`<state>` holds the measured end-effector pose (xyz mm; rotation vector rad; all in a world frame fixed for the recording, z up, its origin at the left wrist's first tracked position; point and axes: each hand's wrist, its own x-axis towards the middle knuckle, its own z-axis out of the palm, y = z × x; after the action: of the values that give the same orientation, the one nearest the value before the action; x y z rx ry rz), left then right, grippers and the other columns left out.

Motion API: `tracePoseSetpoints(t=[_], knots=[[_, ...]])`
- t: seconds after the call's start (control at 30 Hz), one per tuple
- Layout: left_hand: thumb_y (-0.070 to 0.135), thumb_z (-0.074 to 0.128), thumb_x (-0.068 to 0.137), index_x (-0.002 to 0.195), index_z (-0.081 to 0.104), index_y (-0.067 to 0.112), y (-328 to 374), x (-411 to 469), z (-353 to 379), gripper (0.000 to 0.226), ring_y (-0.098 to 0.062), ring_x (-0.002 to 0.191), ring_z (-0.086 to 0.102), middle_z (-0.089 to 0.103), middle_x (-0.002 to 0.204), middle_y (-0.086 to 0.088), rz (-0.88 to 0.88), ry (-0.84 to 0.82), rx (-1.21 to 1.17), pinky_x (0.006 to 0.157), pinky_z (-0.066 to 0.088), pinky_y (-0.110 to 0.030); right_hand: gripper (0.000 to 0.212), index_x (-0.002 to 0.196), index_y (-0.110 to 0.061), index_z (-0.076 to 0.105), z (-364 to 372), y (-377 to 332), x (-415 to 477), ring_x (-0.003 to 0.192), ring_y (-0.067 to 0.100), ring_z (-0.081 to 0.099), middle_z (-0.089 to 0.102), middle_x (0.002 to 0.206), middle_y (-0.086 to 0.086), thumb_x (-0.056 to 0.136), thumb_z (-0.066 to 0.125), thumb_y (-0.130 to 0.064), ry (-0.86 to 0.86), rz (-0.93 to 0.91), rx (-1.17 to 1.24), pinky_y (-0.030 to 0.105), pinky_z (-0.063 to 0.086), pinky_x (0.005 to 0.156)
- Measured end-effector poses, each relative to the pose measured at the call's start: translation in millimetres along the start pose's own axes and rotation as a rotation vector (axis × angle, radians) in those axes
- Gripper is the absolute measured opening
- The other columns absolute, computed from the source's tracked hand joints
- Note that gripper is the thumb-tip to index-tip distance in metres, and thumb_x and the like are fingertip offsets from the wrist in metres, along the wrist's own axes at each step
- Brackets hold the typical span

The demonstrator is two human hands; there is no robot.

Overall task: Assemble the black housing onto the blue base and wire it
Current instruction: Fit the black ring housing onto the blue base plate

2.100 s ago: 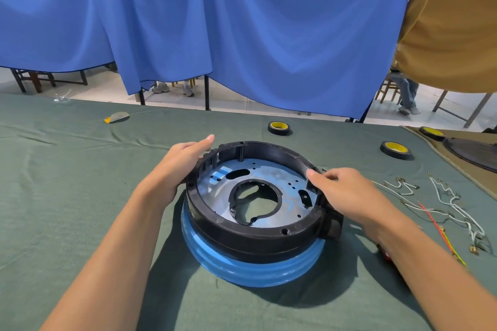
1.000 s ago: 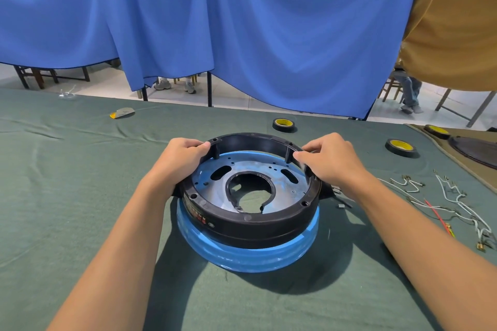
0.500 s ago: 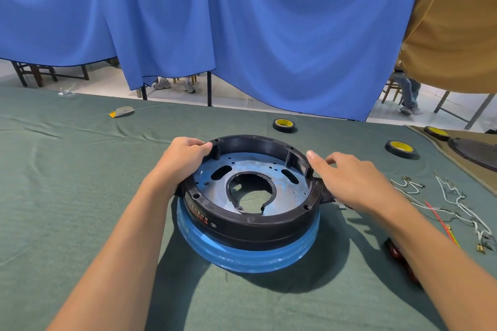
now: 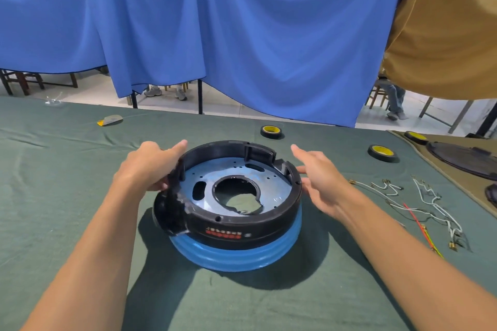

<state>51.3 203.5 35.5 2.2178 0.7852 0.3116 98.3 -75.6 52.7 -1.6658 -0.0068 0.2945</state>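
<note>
Here is what I think could go wrong. Only my left hand (image 4: 150, 166) has a grip on the black housing (image 4: 269, 223). If it pulls or twists too hard, the ring may tip up on that side and sit crooked on the blue base (image 4: 242, 256). The lumpy black part at the near left sticks out past the blue edge, and it could catch there. The base might also slide on the table (image 4: 53, 196). My right hand (image 4: 320, 185) is open with straight fingers, so it may not stop a slip in time. Further right, the loose wires (image 4: 430, 204) lie near my right arm. A quick swing could drag them into a knot.

Now where things are. The housing sits on top of the base, in the middle of the table, right between my two hands. My left hand curls around its far left rim. My right hand is just beside its right rim, and I cannot tell if the fingers touch it. The wires are well apart from the housing, off to the right.
</note>
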Motion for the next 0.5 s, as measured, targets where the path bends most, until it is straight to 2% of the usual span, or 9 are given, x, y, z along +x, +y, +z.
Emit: tracePoseSetpoints(t=[0.07,0.13,0.17,0.27,0.33,0.4,0.43,0.47,0.5], knots=[[0.074,0.042,0.083,0.083,0.063,0.011,-1.3,0.6,1.6,0.067,-0.023,0.062,0.07,0.071,0.068,-0.004,-0.006,0.009,0.086,0.083,0.057,-0.04,0.037,0.112,-0.013,0.048,-0.3,2.7,3.2,0.088,0.022,0.055,0.056,0.109,0.008,0.097,0.049,-0.047,0.036,-0.034,-0.179,0.034,0.044,0.068],[0.071,0.041,0.088,0.081,0.06,0.008,-1.6,3.6,6.3,0.066,-0.023,0.074,0.066,0.069,0.077,-0.005,0.062,0.003,0.056,0.084,0.053,-0.037,0.037,0.082,-0.021,0.044,-1.4,9.2,0.9,0.079,0.027,0.05,0.054,0.092,0.01,0.095,0.041,-0.056,0.111,-0.042,-0.381,0.034,0.038,0.06],[0.068,0.042,0.091,0.082,0.06,0.009,-0.9,4.1,9.2,0.063,-0.024,0.082,0.063,0.066,0.084,-0.005,0.108,-0.031,-0.058,0.084,0.05,-0.037,0.042,0.077,-0.022,0.042,-0.9,12.2,-0.9,0.081,0.032,0.053,0.056,0.09,0.015,0.093,0.038,-0.06,0.139,-0.043,-0.436,0.037,0.045,0.064],[0.066,0.043,0.093,0.092,0.066,0.016,6.0,-0.9,12.2,0.055,-0.02,0.096,0.062,0.066,0.096,0.0,0.123,-0.219,-0.392,0.088,0.047,-0.036,0.05,0.075,-0.019,0.043,1.6,14.2,-4.5,0.087,0.034,0.058,0.059,0.086,0.015,0.09,0.033,-0.066,0.134,-0.076,-0.443,0.043,0.05,0.084],[0.069,0.041,0.092,0.082,0.065,0.014,6.6,-0.3,8.7,0.061,-0.021,0.084,0.06,0.063,0.086,0.0,0.138,-0.195,-0.321,0.077,0.045,-0.032,0.05,0.074,-0.018,0.04,3.6,9.0,-1.4,0.077,0.027,0.048,0.046,0.075,0.007,0.092,0.035,-0.064,0.098,-0.111,-0.401,0.039,0.04,0.077],[0.072,0.04,0.089,0.083,0.067,0.01,5.5,3.2,2.1,0.068,-0.022,0.084,0.063,0.068,0.087,-0.004,0.126,-0.111,-0.201,0.075,0.05,-0.033,0.043,0.085,-0.02,0.032,9.9,2.9,4.7,0.075,0.027,0.05,0.05,0.077,0.012,0.094,0.037,-0.061,0.063,-0.121,-0.353,0.037,0.039,0.076],[0.074,0.04,0.088,0.085,0.067,0.009,4.9,4.5,-1.1,0.071,-0.024,0.086,0.064,0.069,0.09,-0.006,0.109,-0.075,-0.132,0.08,0.052,-0.036,0.063,0.124,-0.004,0.027,14.2,0.6,7.6,0.08,0.031,0.058,0.06,0.084,0.016,0.095,0.037,-0.06,0.032,-0.1,-0.338,0.037,0.044,0.083],[0.074,0.039,0.088,0.086,0.065,0.01,4.0,4.8,-3.3,0.07,-0.026,0.087,0.063,0.068,0.092,-0.008,0.092,-0.043,-0.06,0.083,0.052,-0.038,0.07,0.109,0.009,0.055,18.5,-0.6,12.8,0.09,0.036,0.064,0.067,0.096,0.022,0.096,0.038,-0.059,-0.007,-0.079,-0.328,0.043,0.048,0.092],[0.074,0.04,0.088,0.087,0.063,0.011,2.5,4.4,-3.5,0.067,-0.028,0.087,0.061,0.066,0.092,-0.007,0.08,-0.018,-0.005,0.084,0.05,-0.039,0.069,0.109,0.008,0.055,22.9,-1.9,16.8,0.097,0.038,0.065,0.067,0.104,0.025,0.096,0.039,-0.057,-0.05,-0.081,-0.326,0.05,0.047,0.097]])
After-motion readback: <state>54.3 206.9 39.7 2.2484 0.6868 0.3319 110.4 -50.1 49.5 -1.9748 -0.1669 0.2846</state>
